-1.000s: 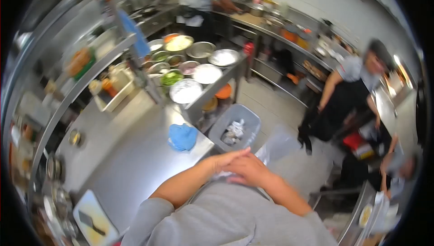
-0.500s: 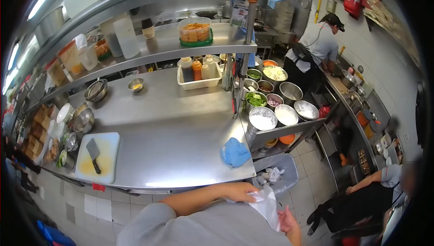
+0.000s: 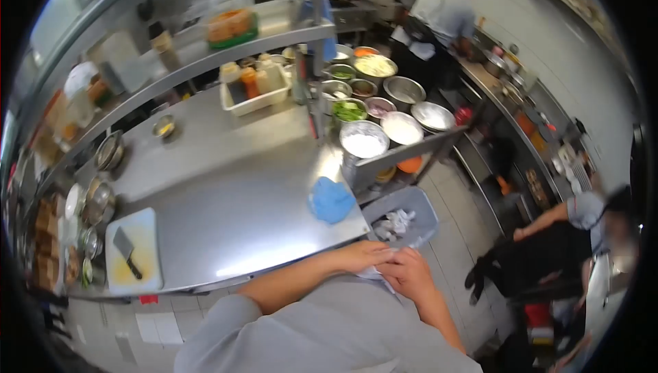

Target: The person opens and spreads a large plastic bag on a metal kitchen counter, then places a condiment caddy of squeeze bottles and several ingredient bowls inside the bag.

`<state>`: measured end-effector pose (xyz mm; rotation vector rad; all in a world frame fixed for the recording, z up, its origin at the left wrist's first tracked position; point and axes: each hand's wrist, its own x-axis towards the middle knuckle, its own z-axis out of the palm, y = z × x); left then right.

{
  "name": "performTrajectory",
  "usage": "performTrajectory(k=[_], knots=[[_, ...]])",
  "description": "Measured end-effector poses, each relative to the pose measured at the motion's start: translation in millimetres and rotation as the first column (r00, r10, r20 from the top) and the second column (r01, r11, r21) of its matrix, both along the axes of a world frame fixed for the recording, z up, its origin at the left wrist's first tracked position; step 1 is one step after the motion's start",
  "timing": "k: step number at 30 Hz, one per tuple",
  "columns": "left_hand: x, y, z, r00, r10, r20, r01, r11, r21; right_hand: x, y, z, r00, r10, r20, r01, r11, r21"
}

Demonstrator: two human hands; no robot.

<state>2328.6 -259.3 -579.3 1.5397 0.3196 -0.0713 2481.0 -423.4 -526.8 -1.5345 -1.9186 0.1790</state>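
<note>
In front of my waist, my left hand [image 3: 367,255] and my right hand [image 3: 409,274] are pressed together with fingers closed. A thin white sheet that looks like a paper towel [image 3: 371,273] is bunched between them; most of it is hidden by the fingers. Just beyond my hands stands a grey bin [image 3: 426,221] with crumpled white paper in it. A crumpled blue cloth [image 3: 331,200] lies at the near right corner of the steel table [image 3: 226,202].
On the table's left are a cutting board [image 3: 147,236] with a cleaver [image 3: 127,251] and several bowls. Metal tubs of food [image 3: 364,140] stand at the right. One co-worker [image 3: 442,13] bends over the far counter; another person [image 3: 582,215] is at the right.
My hands have come together, and the white paper towel that hung spread between them is now bunched up. The view has turned, so the table and bin appear further left.
</note>
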Motion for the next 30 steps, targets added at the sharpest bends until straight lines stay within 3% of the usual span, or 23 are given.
performTrajectory(k=[2, 4, 5, 6, 7, 8, 9, 10, 11, 15, 17, 18, 19, 20, 21, 22, 23, 24, 25, 26, 27, 28, 30], knots=[[-5.6, -3.3, 3.8, 0.995, 0.036, 0.094, -0.028, 0.996, -0.083, 0.0, 0.3, 21.3, 0.998, -0.003, 0.067, 0.007, 0.998, -0.056], [-12.9, -4.1, 15.8, 0.959, 0.261, 0.109, -0.258, 0.965, -0.042, 0.8, -7.5, 24.7, 0.973, -0.209, 0.101, 0.186, 0.962, 0.201], [-16.3, -3.9, 25.2, 0.963, 0.244, 0.111, -0.24, 0.97, -0.046, 12.8, -21.4, -18.8, 0.942, -0.334, 0.023, 0.324, 0.927, 0.191], [-20.0, -3.2, 34.5, 0.94, 0.288, 0.186, -0.268, 0.956, -0.122, 12.8, -23.4, -26.6, 0.938, -0.346, 0.027, 0.335, 0.923, 0.191], [-22.8, -2.0, 41.4, 0.906, 0.339, 0.254, -0.293, 0.935, -0.201, 11.3, -24.3, -30.5, 0.85, -0.505, -0.151, 0.527, 0.822, 0.214], [-25.0, 0.6, 46.2, 0.908, 0.334, 0.254, -0.286, 0.936, -0.206, 11.2, -25.3, -36.2, 0.71, -0.624, -0.327, 0.697, 0.69, 0.197], [-26.3, 3.6, 50.8, 0.908, 0.285, 0.307, -0.253, 0.957, -0.139, 21.9, -29.3, -52.0, 0.707, -0.63, -0.322, 0.7, 0.687, 0.193], [-26.1, 5.1, 53.1, 0.907, 0.232, 0.352, -0.222, 0.973, -0.07, 38.5, -36.7, -73.4, 0.41, -0.418, -0.81, 0.472, 0.858, -0.204], [-23.9, 5.7, 53.4, 0.911, 0.228, 0.342, -0.215, 0.974, -0.076, 39.7, -40.3, -74.5, -0.186, -0.305, -0.934, 0.011, 0.95, -0.312], [-14.6, 7.8, 47.1, 0.937, 0.121, 0.327, -0.165, 0.98, 0.11, 27.5, -35.8, -65.6, -0.235, -0.172, -0.957, -0.178, 0.975, -0.131], [-12.8, 8.0, 41.3, 0.942, 0.067, 0.329, -0.128, 0.978, 0.167, 18.8, -23.4, -55.2, -0.017, -0.37, -0.929, 0.097, 0.924, -0.369], [-13.2, 9.2, 39.7, 0.956, 0.08, 0.282, -0.206, 0.868, 0.452, 18.7, -20.5, -48.3, -0.028, -0.371, -0.928, 0.114, 0.921, -0.371], [-12.0, 9.2, 38.3, 0.963, 0.104, 0.247, -0.252, 0.672, 0.697, 19.3, -18.3, -41.4, -0.16, -0.28, -0.947, 0.192, 0.932, -0.308], [-8.9, 6.7, 36.5, 0.966, 0.086, 0.243, -0.236, 0.678, 0.697, 20.9, -17.7, -37.3, -0.281, -0.172, -0.944, 0.277, 0.928, -0.251], [-6.0, 2.6, 34.2, 0.913, 0.269, 0.308, -0.407, 0.531, 0.743, 22.7, -19.2, -36.0, -0.289, -0.17, -0.942, 0.293, 0.921, -0.256], [-4.4, -1.1, 31.7, 0.816, 0.429, 0.386, -0.544, 0.347, 0.764, 23.8, -21.5, -35.6, -0.215, -0.235, -0.948, 0.311, 0.904, -0.294], [-5.0, 0.6, 33.6, 0.789, 0.397, 0.469, -0.589, 0.27, 0.761, 26.0, -22.6, -34.2, -0.139, -0.3, -0.944, 0.331, 0.884, -0.33], [-2.4, 1.7, 34.6, 0.796, 0.387, 0.465, -0.583, 0.282, 0.762, 24.3, -19.2, -25.6, -0.147, -0.301, -0.942, 0.343, 0.878, -0.334], [0.1, 2.5, 35.3, 0.854, 0.338, 0.396, -0.517, 0.636, 0.572, 17.7, -12.9, -13.6, -0.118, -0.334, -0.935, 0.367, 0.861, -0.353], [1.9, 1.6, 36.1, 0.901, 0.263, 0.347, -0.368, 0.885, 0.286, 9.6, -6.9, -3.0, -0.089, -0.369, -0.925, 0.388, 0.843, -0.374], [8.6, -8.8, 43.1, 0.921, 0.223, 0.32, -0.26, 0.962, 0.079, -0.4, 0.0, 3.7, -0.096, -0.378, -0.921, 0.392, 0.836, -0.384], [11.5, -15.4, 51.2, 0.923, 0.222, 0.313, -0.256, 0.964, 0.07, -11.0, 7.4, 8.8, -0.064, -0.395, -0.916, 0.369, 0.844, -0.39], [13.9, -23.0, 61.7, 0.984, 0.013, 0.175, -0.061, 0.962, 0.268, -16.8, 8.1, 7.6, -0.037, -0.421, -0.907, 0.343, 0.847, -0.407]])
